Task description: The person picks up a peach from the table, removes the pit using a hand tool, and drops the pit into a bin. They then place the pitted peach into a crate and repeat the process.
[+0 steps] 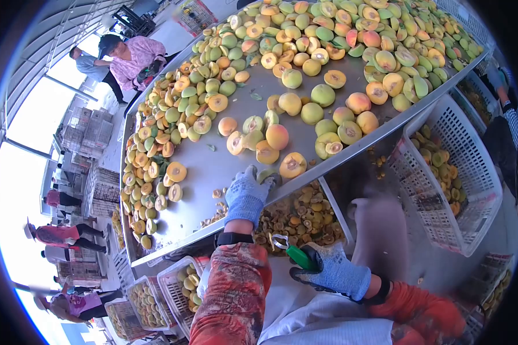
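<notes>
My left hand, in a blue knitted glove with grey fingertips, is at the near edge of the metal table. Its fingers are closed round a greenish fruit half. Just right of it lies an orange-fleshed fruit half. Below the table edge, my right hand, in a blue and dark glove, grips a green-handled tool with a metal loop at its tip. The loop is over a bin of fruit pieces. Many green and orange fruits, whole and halved, are spread across the table.
A white basket with fruit stands at the right. More baskets of fruit are at the lower left. A person in pink stands across the table. Other people and stacked crates are at the left.
</notes>
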Demonstrator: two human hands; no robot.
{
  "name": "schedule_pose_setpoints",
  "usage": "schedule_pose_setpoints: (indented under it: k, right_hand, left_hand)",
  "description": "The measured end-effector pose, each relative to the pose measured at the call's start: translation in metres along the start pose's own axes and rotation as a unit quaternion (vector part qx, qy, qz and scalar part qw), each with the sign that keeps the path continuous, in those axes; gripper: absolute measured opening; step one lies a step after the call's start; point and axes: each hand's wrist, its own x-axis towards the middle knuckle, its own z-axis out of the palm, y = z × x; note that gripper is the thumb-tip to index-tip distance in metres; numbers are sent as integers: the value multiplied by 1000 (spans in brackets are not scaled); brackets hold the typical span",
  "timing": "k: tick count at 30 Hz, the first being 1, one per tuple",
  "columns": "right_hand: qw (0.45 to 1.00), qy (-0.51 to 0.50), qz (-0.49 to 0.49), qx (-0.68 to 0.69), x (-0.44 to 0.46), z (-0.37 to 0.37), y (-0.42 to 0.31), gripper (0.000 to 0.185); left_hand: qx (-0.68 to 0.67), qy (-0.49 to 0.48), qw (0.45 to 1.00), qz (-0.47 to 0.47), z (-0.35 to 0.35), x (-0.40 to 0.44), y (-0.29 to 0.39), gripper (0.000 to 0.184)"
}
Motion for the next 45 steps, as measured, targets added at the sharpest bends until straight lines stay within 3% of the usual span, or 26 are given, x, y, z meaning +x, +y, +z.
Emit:
schedule_pose_setpoints:
  k: [1, 3, 6, 9, 12, 13, 14, 15, 17, 18, 19, 20, 21, 22, 23, 24, 25, 26, 27, 29, 32, 35, 39, 41, 43, 45]
  right_hand:
    - [999, -18, 19, 37, 2, -4, 0, 36]
    - [998, -20, 28, 58, 8, -12, 3, 35]
    - [994, -26, 34, 98, 15, -16, 4, 34]
    - [991, -33, 57, 118, 17, -19, 2, 34]
    - [996, -22, 21, 88, 14, -10, 9, 35]
    - [998, 7, -17, 61, 12, -4, 14, 35]
    - [997, 34, -57, 33, 11, -1, 16, 36]
    - [997, 29, -62, 29, 10, -1, 12, 36]
    - [998, -16, 40, 54, 6, -4, 1, 38]
    - [998, -24, 35, 46, 7, -4, 0, 38]
    - [996, -36, 68, 49, 9, -4, 1, 37]
    - [993, -46, 98, 50, 12, -2, 4, 37]
    - [994, -53, 92, 40, 16, 2, 9, 37]
    - [996, 14, -17, -89, 18, 8, 14, 35]
    - [966, 78, -127, -211, 17, 16, 15, 33]
    - [952, 99, -152, -248, 16, 22, 12, 33]
    - [950, 92, -154, -254, 15, 28, 0, 33]
    - [937, 108, -164, -287, 13, 34, -12, 37]
    - [922, 126, -176, -321, 12, 38, -24, 42]
    - [901, 112, -192, -371, 8, 45, -39, 44]
    - [803, 149, -260, -515, 10, 56, -44, 43]
    - [767, 149, -263, -566, 0, 63, -54, 47]
    - [775, 115, -241, -573, -12, 75, -50, 47]
    - [845, 104, -284, -441, -14, 75, -42, 46]
    - [865, 88, -256, -424, -18, 77, -47, 45]
    - [882, 73, -231, -404, -17, 76, -45, 45]
  left_hand:
    - [99, -30, 995, 13, 5, 6, 8, 56]
    - [47, -50, 998, 14, 9, 18, 6, 60]
    - [21, -51, 998, 33, 7, 21, 0, 48]
    - [36, -52, 997, 46, 5, 21, -8, 50]
    - [-53, -10, 994, 95, 10, 26, -42, 56]
    - [-322, -55, 944, 38, 6, 24, -52, 55]
    - [-567, -94, 818, -18, 3, 21, -62, 55]
    - [-570, -86, 817, -19, -1, 15, -73, 55]
    - [-756, -82, 643, 93, -23, -12, -78, 58]
    - [-514, 91, 842, 139, -27, -33, -64, 59]
    - [-517, 102, 839, 135, -32, -48, -64, 59]
    - [-725, 20, 676, 129, -35, -63, -69, 59]
    - [-877, -63, 461, 120, -39, -76, -72, 59]
    - [-893, -71, 438, 73, -42, -93, -71, 56]
    - [-896, -58, 434, 71, -38, -104, -76, 56]
    - [-900, -83, 427, 34, -34, -112, -80, 53]
    - [-901, -111, 418, -2, -29, -119, -80, 51]
    - [-892, -73, 445, -28, -27, -130, -74, 44]
    - [-896, -72, 437, -27, -26, -138, -73, 44]
    - [-858, -69, 508, -13, -27, -153, -69, 39]
    - [-847, -16, 531, -4, -35, -172, -58, 38]
    - [-831, 44, 554, -21, -36, -183, -54, 37]
    - [-777, 138, 612, -53, -19, -185, -61, 27]
    - [-757, 167, 630, -43, -19, -188, -57, 20]
    - [-731, 212, 649, -5, -26, -196, -49, 20]
    - [-724, 201, 659, -35, -30, -199, -43, 20]
